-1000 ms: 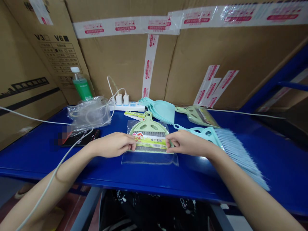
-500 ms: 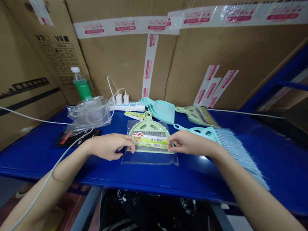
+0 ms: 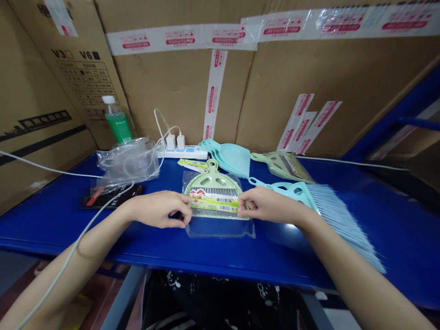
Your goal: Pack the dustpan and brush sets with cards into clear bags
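A light green dustpan and brush set with a printed paper band lies in a clear plastic bag before me, its handle pointing away. My left hand pinches the bag's lower left edge between thumb and fingers. On the other side, my right hand has its fingers curled closed on the right edge of the bag, beside the end of the band. Just beyond my right forearm lies a blue brush with long pale bristles, partly covered by that arm.
Stacked light blue dustpans and another bagged green set lie behind. A power strip with chargers, crumpled clear plastic, a green bottle and a black timer display stand at left. A white cable crosses my left forearm.
My left thumb and fingers have closed together on the bag's lower left corner, pulling it slightly inward. My right hand has barely moved.
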{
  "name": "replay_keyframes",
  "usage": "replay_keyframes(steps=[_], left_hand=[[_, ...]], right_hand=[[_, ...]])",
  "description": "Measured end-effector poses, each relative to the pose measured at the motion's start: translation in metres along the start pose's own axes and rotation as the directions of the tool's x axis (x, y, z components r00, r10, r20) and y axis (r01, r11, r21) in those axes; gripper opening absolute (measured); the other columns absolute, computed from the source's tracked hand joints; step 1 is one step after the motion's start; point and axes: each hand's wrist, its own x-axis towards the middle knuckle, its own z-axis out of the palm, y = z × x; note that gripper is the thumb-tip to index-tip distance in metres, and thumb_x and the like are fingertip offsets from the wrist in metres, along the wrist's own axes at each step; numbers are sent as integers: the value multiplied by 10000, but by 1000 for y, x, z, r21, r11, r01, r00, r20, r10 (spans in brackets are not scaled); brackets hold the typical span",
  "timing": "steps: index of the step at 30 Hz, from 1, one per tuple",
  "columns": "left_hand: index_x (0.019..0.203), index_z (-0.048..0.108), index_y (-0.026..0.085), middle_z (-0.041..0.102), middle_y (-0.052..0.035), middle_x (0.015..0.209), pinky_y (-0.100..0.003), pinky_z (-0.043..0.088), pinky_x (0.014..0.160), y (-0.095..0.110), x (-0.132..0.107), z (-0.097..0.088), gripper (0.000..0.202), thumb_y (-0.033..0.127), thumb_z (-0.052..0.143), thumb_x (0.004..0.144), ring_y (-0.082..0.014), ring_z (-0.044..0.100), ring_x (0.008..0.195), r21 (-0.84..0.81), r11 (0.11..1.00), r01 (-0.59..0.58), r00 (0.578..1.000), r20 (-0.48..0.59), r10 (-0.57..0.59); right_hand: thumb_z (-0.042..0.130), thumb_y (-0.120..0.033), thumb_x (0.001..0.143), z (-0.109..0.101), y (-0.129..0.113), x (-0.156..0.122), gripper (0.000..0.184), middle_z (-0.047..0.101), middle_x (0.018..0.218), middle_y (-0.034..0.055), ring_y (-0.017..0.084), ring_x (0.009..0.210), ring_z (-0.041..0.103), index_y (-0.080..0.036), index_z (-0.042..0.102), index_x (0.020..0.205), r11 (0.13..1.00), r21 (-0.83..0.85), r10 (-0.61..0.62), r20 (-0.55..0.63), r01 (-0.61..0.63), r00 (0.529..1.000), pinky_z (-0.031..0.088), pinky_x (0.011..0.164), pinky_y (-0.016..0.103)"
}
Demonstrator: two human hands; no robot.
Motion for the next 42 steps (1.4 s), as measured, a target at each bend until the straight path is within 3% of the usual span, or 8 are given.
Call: replay_keyframes(steps=[10,14,18,23,29,33,38,42], left_hand=[[782,471,181,553,29,647,-221,354,533,2,1,1,61,156,432,823,-96,475,535,15,992,129,988,-93,-127],[866,515,186,585,23,744,-216,351,538,2,2,3,78,193,541,793,-89,482,552,25,995,93,992,-86,-90],[751,552,183,578,20,701,-225,360,565,1,5,4,144,225,475,865,-99,503,580,48,998,34,996,-87,-30],[723,527,174,559,19,659,-238,339,547,-1,7,4,210,232,418,893,-105,490,559,120,988,100,989,-120,-86],[772,527,171,568,14,674,-243,323,552,1,7,5,207,234,384,908,-117,508,576,190,968,165,984,-103,-147],[775,524,169,572,12,669,-244,315,548,1,8,5,198,219,382,904,-117,509,569,202,963,177,981,-111,-157],[726,493,173,534,27,616,-240,294,530,1,10,6,201,213,397,897,-108,480,533,232,950,210,974,-131,-183],[718,482,172,524,30,608,-242,291,528,0,10,7,199,208,399,894,-108,472,525,242,941,236,968,-150,-204]], right_hand=[[648,-244,735,-2,-1,0,105,456,485,-69,98,496,478,-192,614,652,998,-44,-51,-2,51,999,305,546,238],[642,-240,732,-2,-1,1,95,450,482,-70,96,487,473,-190,617,655,998,-24,-52,7,53,999,300,537,234],[631,-235,725,-1,-1,2,83,451,481,-68,102,492,477,-191,616,656,999,-6,-48,10,48,999,303,539,236],[576,-185,723,0,2,2,55,470,476,-64,106,485,461,-190,620,690,998,14,-56,24,56,998,309,549,248],[339,-380,900,0,0,-1,407,497,548,-12,111,497,423,-171,601,669,992,71,-103,4,103,995,299,528,267],[489,-508,820,-3,-7,-5,373,462,525,-28,112,483,414,-178,621,708,998,38,-41,38,40,998,281,492,262],[545,-205,739,-2,-9,-5,67,437,484,-56,102,465,413,-187,600,704,997,-33,-67,29,68,997,303,519,253],[514,-229,775,3,-6,0,191,406,484,-59,89,444,351,-193,487,590,998,-57,-44,-31,42,999,271,509,253]])
